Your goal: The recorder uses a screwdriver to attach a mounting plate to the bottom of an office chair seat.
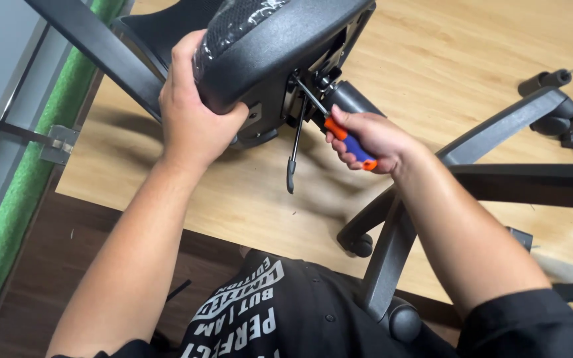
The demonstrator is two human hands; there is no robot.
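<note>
A black office chair lies tipped on its side, its padded mesh seat [280, 40] raised toward me. My left hand [193, 113] grips the rounded edge of the seat from below. My right hand [369, 139] is closed around the orange and blue handle of a screwdriver [349, 142], whose metal shaft points up-left into the mechanism plate under the seat [300, 89]. A thin black adjustment lever [293, 156] hangs down from that mechanism, just left of my right hand. The screwdriver tip is hidden among the metal parts.
The chair's grey star base [392, 245] with castors [359, 245] spreads to the right, over a light wooden floor panel [472, 59]. A green foam strip [28, 179] and a metal bracket [61, 142] run along the left. Dark wood floor [48, 272] lies below.
</note>
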